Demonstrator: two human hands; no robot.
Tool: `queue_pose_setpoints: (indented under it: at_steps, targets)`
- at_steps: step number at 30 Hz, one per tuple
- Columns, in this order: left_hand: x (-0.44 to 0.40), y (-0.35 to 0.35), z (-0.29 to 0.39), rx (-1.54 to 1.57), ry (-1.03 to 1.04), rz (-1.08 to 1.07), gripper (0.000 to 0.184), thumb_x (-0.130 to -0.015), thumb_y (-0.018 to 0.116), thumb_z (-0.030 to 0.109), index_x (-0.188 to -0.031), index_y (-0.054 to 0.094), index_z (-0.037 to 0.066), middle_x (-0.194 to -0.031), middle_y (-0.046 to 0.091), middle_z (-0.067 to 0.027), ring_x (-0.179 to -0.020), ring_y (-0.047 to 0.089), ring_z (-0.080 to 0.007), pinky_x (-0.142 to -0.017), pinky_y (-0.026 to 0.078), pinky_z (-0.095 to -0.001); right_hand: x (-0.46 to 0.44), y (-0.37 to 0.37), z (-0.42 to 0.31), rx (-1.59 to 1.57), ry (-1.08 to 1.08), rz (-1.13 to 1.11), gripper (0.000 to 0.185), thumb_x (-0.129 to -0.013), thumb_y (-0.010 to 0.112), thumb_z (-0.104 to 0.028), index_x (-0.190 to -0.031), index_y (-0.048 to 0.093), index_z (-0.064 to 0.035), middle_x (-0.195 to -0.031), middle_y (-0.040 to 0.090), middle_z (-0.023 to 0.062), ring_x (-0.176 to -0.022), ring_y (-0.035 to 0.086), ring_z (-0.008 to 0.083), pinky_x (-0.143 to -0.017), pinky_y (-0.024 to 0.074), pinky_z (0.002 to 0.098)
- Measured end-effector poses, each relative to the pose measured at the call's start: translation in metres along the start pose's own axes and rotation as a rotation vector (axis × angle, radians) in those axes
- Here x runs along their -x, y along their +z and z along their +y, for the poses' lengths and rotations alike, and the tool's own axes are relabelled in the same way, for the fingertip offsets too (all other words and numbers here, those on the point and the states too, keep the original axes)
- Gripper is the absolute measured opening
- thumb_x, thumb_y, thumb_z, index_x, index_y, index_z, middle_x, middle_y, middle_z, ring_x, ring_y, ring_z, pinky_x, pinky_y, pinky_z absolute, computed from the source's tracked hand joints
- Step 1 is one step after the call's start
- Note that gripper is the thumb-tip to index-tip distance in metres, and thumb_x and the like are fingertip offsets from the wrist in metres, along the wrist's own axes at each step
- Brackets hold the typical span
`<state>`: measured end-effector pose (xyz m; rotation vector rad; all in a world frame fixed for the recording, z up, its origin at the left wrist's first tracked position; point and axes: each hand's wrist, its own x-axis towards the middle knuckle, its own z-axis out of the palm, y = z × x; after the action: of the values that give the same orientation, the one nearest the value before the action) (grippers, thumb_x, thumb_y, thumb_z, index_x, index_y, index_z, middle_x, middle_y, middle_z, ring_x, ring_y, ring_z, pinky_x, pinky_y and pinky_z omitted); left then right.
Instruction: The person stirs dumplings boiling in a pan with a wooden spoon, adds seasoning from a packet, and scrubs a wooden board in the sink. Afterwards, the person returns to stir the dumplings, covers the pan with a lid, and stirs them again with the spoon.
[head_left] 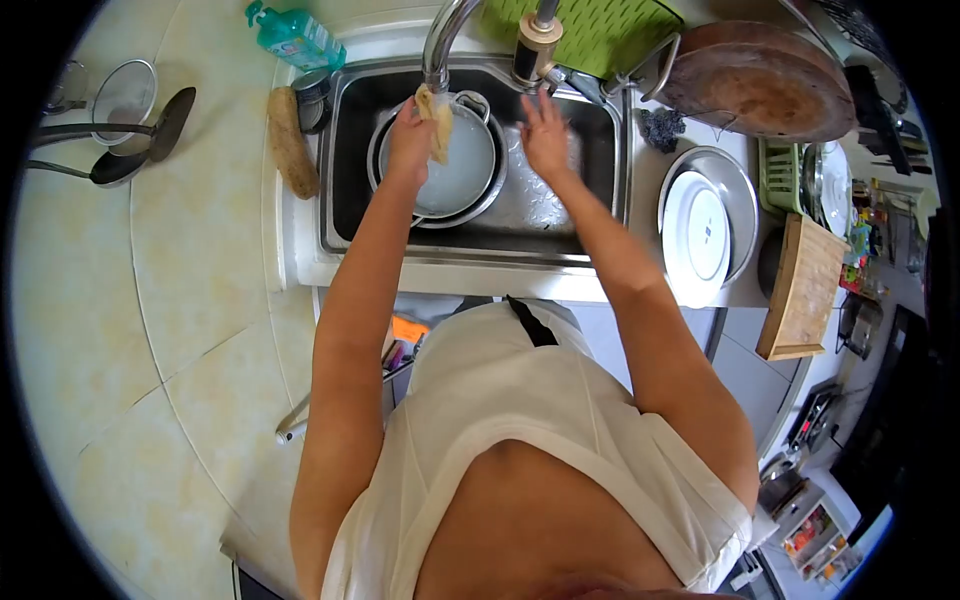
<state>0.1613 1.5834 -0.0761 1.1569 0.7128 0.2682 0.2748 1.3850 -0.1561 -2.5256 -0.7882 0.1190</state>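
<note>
My left hand [408,142] is closed on a pale yellow, limp-looking cloth [437,125] right below the spout of the curved faucet [440,45]. Beneath it, a metal pot [470,190] with cloudy water stands in the left half of the sink [590,150]. My right hand [545,130] is over the sink's right half, fingers apart and holding nothing. Just beyond its fingertips is a brass-coloured fitting [540,38] with a small lever.
Left of the sink lie a long brown root vegetable [290,145], a dark jar [312,100] and a green pump bottle [298,40]. To the right are a steel scrubber [661,128], a white plate [697,235] in a metal basin [735,185], and a round wooden board [760,80].
</note>
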Motion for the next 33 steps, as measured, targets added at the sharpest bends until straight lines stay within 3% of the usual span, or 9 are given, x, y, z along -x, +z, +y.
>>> queue_pose_setpoints:
  at_steps: [2, 6, 10, 12, 18, 20, 22, 25, 33]
  targets:
    - [0.000, 0.002, -0.004, -0.042, 0.050, 0.099, 0.053, -0.082, 0.056, -0.003, -0.133, 0.044, 0.001, -0.109, 0.063, -0.0121, -0.093, 0.063, -0.0194, -0.079, 0.050, -0.0289, 0.000, 0.050, -0.015, -0.693, 0.072, -0.057, 0.061, -0.094, 0.048, -0.045, -0.146, 0.034, -0.0150, -0.155, 0.021, 0.0087, -0.140, 0.025, 0.0334, -0.109, 0.0253, 0.0552]
    - [0.001, 0.012, -0.009, -0.158, 0.123, 0.203, 0.043, -0.081, 0.061, 0.001, -0.123, 0.051, 0.000, -0.105, 0.064, -0.0131, -0.089, 0.063, -0.0190, -0.076, 0.051, -0.0295, -0.001, 0.025, -0.110, -1.751, 0.840, -0.597, 0.070, -0.088, 0.044, -0.068, -0.130, 0.052, -0.0117, -0.137, 0.046, 0.0146, -0.126, 0.044, 0.0299, -0.104, 0.0369, 0.0433]
    - [0.028, 0.029, -0.004, -0.175, 0.131, 0.232, 0.028, -0.083, 0.064, 0.007, -0.107, 0.056, -0.003, -0.100, 0.063, -0.0113, -0.088, 0.061, -0.0173, -0.073, 0.049, -0.0286, -0.025, 0.058, -0.117, -2.541, 0.422, -0.848, 0.069, -0.087, 0.048, -0.066, -0.106, 0.061, -0.0015, -0.096, 0.066, 0.0153, -0.088, 0.065, 0.0270, -0.084, 0.0517, 0.0394]
    - [0.021, 0.025, -0.010, -0.389, 0.176, 0.242, 0.029, -0.086, 0.062, 0.018, -0.105, 0.055, -0.002, -0.095, 0.064, -0.0150, -0.085, 0.063, -0.0232, -0.073, 0.049, -0.0337, -0.032, 0.038, -0.131, -2.492, 0.542, -0.691, 0.060, -0.088, 0.053, -0.060, -0.093, 0.062, -0.0005, -0.084, 0.066, 0.0152, -0.074, 0.065, 0.0275, -0.071, 0.0543, 0.0360]
    - [0.017, 0.035, 0.024, -0.928, 0.383, 0.473, 0.035, -0.082, 0.064, 0.029, -0.098, 0.058, -0.001, -0.095, 0.065, -0.0194, -0.089, 0.062, -0.0356, -0.076, 0.047, -0.0440, -0.038, 0.047, -0.152, -2.646, 0.337, -0.568, 0.030, -0.095, 0.053, -0.033, -0.114, 0.057, -0.0101, -0.106, 0.064, 0.0072, -0.098, 0.061, 0.0245, -0.090, 0.0480, 0.0360]
    - [-0.014, 0.020, 0.012, -1.176, 0.789, 0.613, 0.039, -0.079, 0.068, 0.027, -0.108, 0.057, 0.003, -0.102, 0.060, -0.0184, -0.098, 0.055, -0.0390, -0.084, 0.043, -0.0486, -0.028, 0.008, -0.158, -2.560, 0.517, -0.519, 0.032, -0.096, 0.052, -0.031, -0.123, 0.052, -0.0133, -0.114, 0.062, 0.0072, -0.103, 0.060, 0.0243, -0.094, 0.0463, 0.0371]
    - [-0.024, 0.007, 0.011, -1.262, 0.707, 0.333, 0.045, -0.083, 0.062, 0.027, -0.117, 0.053, 0.000, -0.118, 0.055, -0.0229, -0.113, 0.049, -0.0416, -0.094, 0.040, -0.0491, -0.029, 0.003, -0.155, -2.553, 0.498, -0.588, 0.035, -0.095, 0.053, -0.026, -0.128, 0.049, -0.0145, -0.119, 0.059, 0.0077, -0.106, 0.059, 0.0244, -0.094, 0.0466, 0.0386]
    - [-0.001, 0.022, -0.003, -1.395, 0.792, 0.530, 0.050, -0.091, 0.051, 0.028, -0.129, 0.046, -0.004, -0.135, 0.044, -0.0271, -0.126, 0.040, -0.0434, -0.104, 0.032, -0.0477, -0.033, 0.005, -0.151, -2.404, 0.455, -0.422, 0.039, -0.094, 0.055, -0.018, -0.131, 0.047, -0.0141, -0.122, 0.058, 0.0095, -0.107, 0.059, 0.0248, -0.092, 0.0481, 0.0395]
    - [0.018, 0.012, -0.017, -0.385, 0.499, 0.425, 0.055, -0.100, 0.036, 0.032, -0.139, 0.035, -0.006, -0.137, 0.042, -0.0290, -0.127, 0.042, -0.0389, -0.107, 0.030, -0.0391, -0.041, -0.002, -0.158, -2.039, 0.519, -0.373, 0.010, -0.093, 0.052, -0.011, -0.101, 0.057, -0.0090, -0.085, 0.061, 0.0039, -0.072, 0.060, 0.0150, -0.060, 0.0494, 0.0288]
